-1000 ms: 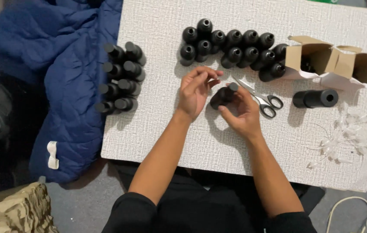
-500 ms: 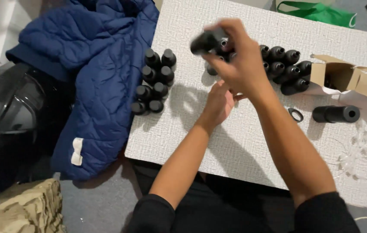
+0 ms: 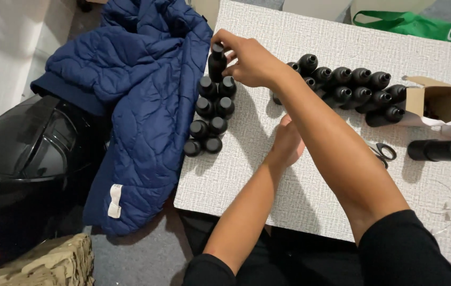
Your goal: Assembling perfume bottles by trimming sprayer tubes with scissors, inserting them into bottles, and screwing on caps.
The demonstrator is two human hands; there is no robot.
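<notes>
White textured covering spans the desk (image 3: 342,175), and a quilted navy-blue jacket (image 3: 130,106) drapes over its left edge beside a glossy black helmet (image 3: 24,169) on the floor. From the head camera, the right hand (image 3: 252,63) reaches across to the desk's far left corner, fingertips pinched around the neck of a small black plastic bottle with a screw cap (image 3: 217,61), held upright at the far end of a double row of matching black bottles (image 3: 209,114). Such a bottle looks light, rigid and smooth, so a pinch near the cap should control it best. The left hand (image 3: 289,140) rests loosely curled mid-desk, holding nothing visible. More bottles (image 3: 352,87) lie towards the far right edge.
</notes>
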